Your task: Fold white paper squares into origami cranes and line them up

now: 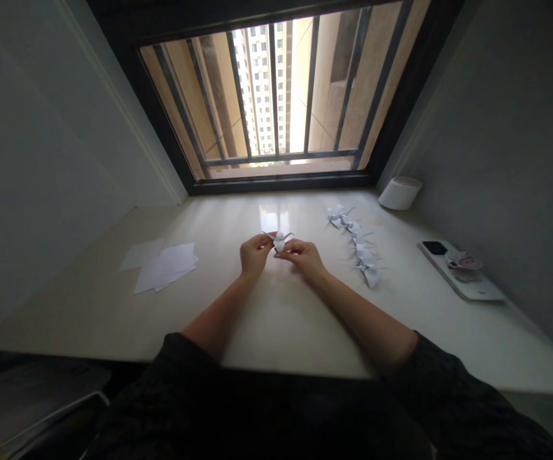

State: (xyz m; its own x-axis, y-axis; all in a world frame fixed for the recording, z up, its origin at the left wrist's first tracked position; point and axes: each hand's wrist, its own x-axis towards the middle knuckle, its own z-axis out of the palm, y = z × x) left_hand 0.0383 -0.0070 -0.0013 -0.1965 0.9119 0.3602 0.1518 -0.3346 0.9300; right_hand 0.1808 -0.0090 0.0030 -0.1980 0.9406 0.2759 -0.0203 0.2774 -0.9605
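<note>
A small white folded paper crane (280,241) is held over the middle of the pale tabletop (276,319). My left hand (254,254) pinches its left side with fingers closed. My right hand (301,254) pinches its right side, fingers also closed. Both forearms reach forward from dark sleeves at the table's near edge.
A stack of loose white paper sheets (161,263) lies to the left. A row of several finished paper cranes (357,245) runs to the right. A white cylindrical container (399,192) stands at the back right, and a white phone-like device (459,268) lies by the right wall. A barred window (276,96) is ahead.
</note>
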